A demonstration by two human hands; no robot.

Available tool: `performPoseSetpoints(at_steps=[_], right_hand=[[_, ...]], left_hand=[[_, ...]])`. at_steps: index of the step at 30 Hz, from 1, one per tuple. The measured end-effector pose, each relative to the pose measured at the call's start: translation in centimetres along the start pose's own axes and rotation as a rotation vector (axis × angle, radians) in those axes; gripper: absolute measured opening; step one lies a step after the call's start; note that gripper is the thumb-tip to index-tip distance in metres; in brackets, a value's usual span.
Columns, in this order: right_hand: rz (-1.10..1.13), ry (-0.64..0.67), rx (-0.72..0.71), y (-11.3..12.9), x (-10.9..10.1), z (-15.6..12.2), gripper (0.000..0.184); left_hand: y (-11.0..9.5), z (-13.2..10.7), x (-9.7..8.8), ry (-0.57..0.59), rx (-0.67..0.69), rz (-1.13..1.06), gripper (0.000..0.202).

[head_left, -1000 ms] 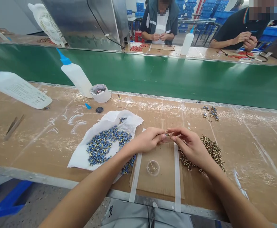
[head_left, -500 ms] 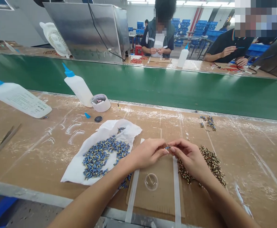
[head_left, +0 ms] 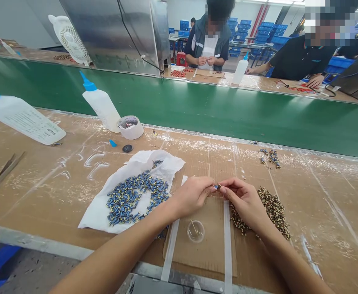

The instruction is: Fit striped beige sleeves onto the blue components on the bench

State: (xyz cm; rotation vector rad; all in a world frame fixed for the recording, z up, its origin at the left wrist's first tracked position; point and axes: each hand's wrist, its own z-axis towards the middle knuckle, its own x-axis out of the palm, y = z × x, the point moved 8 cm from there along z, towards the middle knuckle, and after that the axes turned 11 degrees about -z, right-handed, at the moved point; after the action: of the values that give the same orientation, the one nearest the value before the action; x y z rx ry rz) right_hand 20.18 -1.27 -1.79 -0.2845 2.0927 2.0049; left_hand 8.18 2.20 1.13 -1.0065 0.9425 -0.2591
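Observation:
My left hand point(head_left: 193, 195) and my right hand point(head_left: 243, 199) meet fingertip to fingertip above a taped cardboard pad point(head_left: 211, 241), both pinching one tiny blue part point(head_left: 217, 187). A heap of small blue parts point(head_left: 133, 197) lies on a white sheet point(head_left: 105, 210) just left of my left hand. A heap of small brown parts point(head_left: 272, 206) lies under and right of my right hand. A small clear round dish point(head_left: 195, 231) sits on the pad below my hands.
Two squeeze bottles with blue caps point(head_left: 101, 104) point(head_left: 19, 116), a tape roll point(head_left: 130, 127), a black cap point(head_left: 127, 148) and tweezers point(head_left: 7, 168) lie to the left. A few assembled parts point(head_left: 270, 157) sit far right. A green conveyor belt point(head_left: 228, 110) runs behind; two people work across it.
My hands stay together on the tiny part; only the view shifted slightly. The person at far right lowered an arm onto the bench.

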Motion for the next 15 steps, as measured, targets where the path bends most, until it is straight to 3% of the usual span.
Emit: performPoseSetpoints(at_steps=[7, 15], right_hand=[[-0.071, 0.012, -0.064, 0.2, 0.3, 0.0, 0.021], [-0.064, 0.151, -0.097, -0.3, 1.2, -0.5, 0.018]], left_hand=[[0.4, -0.2, 0.1, -0.028, 0.019, 0.038, 0.023], [0.5, -0.5, 1.1, 0.064, 0.108, 0.090, 0.022]])
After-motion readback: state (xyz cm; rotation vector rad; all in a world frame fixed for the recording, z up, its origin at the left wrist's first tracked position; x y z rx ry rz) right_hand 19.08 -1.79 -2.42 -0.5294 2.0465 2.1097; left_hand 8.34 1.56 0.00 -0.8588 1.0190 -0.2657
